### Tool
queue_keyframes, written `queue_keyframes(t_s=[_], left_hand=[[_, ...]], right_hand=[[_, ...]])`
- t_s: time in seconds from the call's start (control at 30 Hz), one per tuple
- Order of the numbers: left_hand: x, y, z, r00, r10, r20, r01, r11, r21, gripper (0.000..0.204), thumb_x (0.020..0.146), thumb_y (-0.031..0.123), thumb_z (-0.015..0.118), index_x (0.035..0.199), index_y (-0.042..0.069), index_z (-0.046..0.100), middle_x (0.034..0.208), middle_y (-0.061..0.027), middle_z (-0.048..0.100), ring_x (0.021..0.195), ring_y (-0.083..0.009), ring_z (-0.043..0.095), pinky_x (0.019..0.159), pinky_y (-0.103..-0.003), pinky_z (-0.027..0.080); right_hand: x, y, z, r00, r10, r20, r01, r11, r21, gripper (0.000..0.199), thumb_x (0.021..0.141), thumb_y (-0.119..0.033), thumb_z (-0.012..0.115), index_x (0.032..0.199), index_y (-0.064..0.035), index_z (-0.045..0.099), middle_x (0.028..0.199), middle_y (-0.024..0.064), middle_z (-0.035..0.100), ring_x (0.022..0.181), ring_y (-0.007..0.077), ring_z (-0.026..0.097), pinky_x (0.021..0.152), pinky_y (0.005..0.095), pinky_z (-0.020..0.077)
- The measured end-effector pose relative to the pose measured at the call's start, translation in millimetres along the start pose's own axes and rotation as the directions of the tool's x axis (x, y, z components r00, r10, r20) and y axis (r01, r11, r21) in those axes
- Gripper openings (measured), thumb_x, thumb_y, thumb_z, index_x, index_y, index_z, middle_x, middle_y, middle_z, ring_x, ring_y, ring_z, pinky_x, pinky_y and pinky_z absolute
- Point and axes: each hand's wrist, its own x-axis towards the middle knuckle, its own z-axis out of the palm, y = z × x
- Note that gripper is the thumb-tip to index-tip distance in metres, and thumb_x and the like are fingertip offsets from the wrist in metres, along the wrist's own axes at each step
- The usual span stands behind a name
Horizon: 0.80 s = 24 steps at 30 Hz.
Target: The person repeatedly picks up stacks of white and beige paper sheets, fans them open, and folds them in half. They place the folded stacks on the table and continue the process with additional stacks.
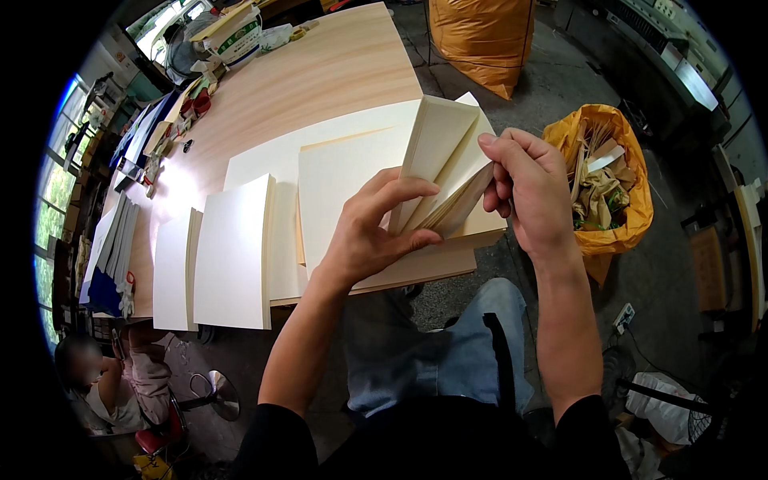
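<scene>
A bundle of cream paper sheets is held up over the near right end of the table, bent and fanned apart at its edges. My left hand is closed round its left side, fingers on one face and thumb at the lower edge. With thumb and bent fingers, my right hand pinches the sheets' right edge. Beneath lie larger cream sheets in a flat pile, partly hidden by my left hand. Left of that pile are a white paper stack and a narrower one, both jutting past the table's near edge.
The wooden table stretches away to the far left, with a white bucket at its back. An orange bag of waste paper stands right, a big orange sack beyond. Another person sits at lower left.
</scene>
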Motion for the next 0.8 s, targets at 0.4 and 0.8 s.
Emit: queue_keyframes(t_s=[0.4,0.8], left_hand=[[-1,-5,-1,0.999,-0.031,-0.023,0.028,0.988,-0.151,0.052,0.069,0.007,0.088,0.115,0.007,0.065,0.112,-0.0101,0.066,0.106,-0.0249,0.064,0.093,-0.035,0.049],[1,0,-4,0.999,-0.001,0.034,0.0,1.0,0.031,0.035,0.089,0.007,0.064,0.124,0.008,0.063,0.133,-0.0168,0.056,0.123,-0.0324,0.055,0.104,-0.039,0.042]], right_hand=[[-3,5,-2,1.0,0.0,-0.017,0.002,0.993,0.117,0.037,0.095,-0.03,0.066,0.066,-0.0131,0.05,0.054,-0.0057,0.048,0.047,0.0069,0.056,0.04,0.0197,0.0366],[-1,6,-6,0.996,-0.089,0.028,0.092,0.981,-0.172,0.035,0.097,-0.025,0.059,0.069,-0.006,0.053,0.058,-0.0025,0.051,0.05,0.0058,0.055,0.045,0.0204,0.0399]])
